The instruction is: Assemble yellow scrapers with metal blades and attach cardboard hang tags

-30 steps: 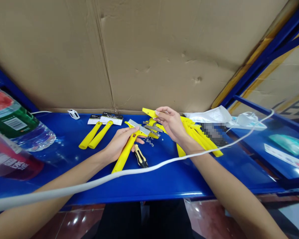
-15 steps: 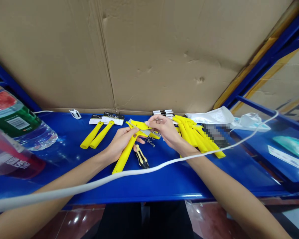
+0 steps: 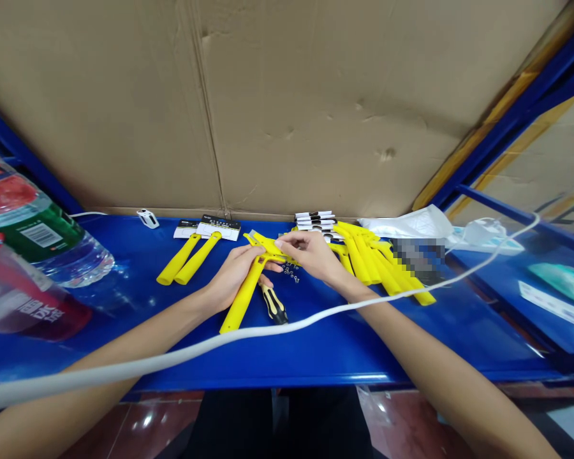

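Observation:
My left hand (image 3: 232, 277) is closed around the upper part of a yellow-handled scraper (image 3: 239, 301), whose handle slants down toward me. A flat yellow plate (image 3: 268, 245) lies over the scraper's head, with a strip of metal showing at its left end. The fingertips of my right hand (image 3: 309, 255) pinch the right end of this plate. Below the two hands a screwdriver (image 3: 274, 306) with a cream and black handle lies on the table, its tip hidden. Small metal nuts (image 3: 289, 271) are scattered just beside my right hand.
Several yellow handles (image 3: 377, 261) are piled at the right, near a stack of cards (image 3: 314, 220). Two carded yellow tools (image 3: 198, 258) lie left. A water bottle (image 3: 43, 229) and a red cup (image 3: 33, 299) stand far left. A white cable (image 3: 310, 317) crosses in front.
My right hand has moved slightly left and brought the yellow plate down against the scraper's head. My left hand keeps its hold on the scraper.

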`<act>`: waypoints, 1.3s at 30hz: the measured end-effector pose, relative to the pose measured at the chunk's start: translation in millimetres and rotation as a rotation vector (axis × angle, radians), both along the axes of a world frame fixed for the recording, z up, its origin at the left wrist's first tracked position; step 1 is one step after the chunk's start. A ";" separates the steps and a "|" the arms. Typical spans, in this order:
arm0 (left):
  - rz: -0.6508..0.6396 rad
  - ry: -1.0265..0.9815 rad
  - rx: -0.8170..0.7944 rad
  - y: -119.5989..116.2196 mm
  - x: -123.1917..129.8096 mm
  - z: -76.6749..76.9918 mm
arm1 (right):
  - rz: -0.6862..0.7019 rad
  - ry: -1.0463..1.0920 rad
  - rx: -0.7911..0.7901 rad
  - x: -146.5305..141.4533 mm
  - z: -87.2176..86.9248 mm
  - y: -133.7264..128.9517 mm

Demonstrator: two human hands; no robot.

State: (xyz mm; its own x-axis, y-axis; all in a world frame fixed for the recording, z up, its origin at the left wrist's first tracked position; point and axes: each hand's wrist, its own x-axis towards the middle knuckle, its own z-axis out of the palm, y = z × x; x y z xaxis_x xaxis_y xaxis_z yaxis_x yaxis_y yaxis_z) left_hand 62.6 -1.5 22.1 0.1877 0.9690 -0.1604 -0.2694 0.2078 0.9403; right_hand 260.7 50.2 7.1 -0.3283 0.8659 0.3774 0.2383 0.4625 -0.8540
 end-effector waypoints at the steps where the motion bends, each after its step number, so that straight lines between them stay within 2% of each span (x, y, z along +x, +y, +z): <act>1: -0.016 -0.014 -0.010 0.7 -0.3 -1.4 | 0.006 -0.012 0.008 -0.2 0.4 -0.5; 9: -0.139 -0.192 -0.048 3.9 -3.1 -4.0 | 0.020 -0.073 0.016 -1.8 0.8 -4.3; 15: -0.129 -0.106 0.058 0.6 -2.0 -9.1 | 0.028 -0.086 0.029 -3.0 2.0 -8.3; 21: -0.134 -0.075 0.120 -1.5 -0.4 -7.5 | 0.032 0.061 0.054 -5.1 0.5 -8.1; 29: -0.156 -0.104 0.181 -4.4 0.7 -7.8 | 0.117 0.297 -0.084 -7.0 15.3 -18.0; 35: -0.109 -0.125 0.138 -7.8 1.6 -4.9 | 0.108 0.335 -0.126 -4.8 17.3 -17.2; 39: -0.127 -0.125 0.136 -10.0 3.2 -0.8 | 0.108 0.332 -0.131 -3.6 15.2 -14.2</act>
State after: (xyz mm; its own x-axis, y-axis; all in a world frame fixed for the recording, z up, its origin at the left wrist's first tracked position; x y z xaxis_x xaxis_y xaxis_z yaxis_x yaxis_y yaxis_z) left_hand 65.8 -11.5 21.3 0.3196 0.9475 0.0026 -0.3656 0.1207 0.9229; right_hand 257.2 36.0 22.3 -0.2987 0.8810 0.3669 -0.1060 0.3515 -0.9302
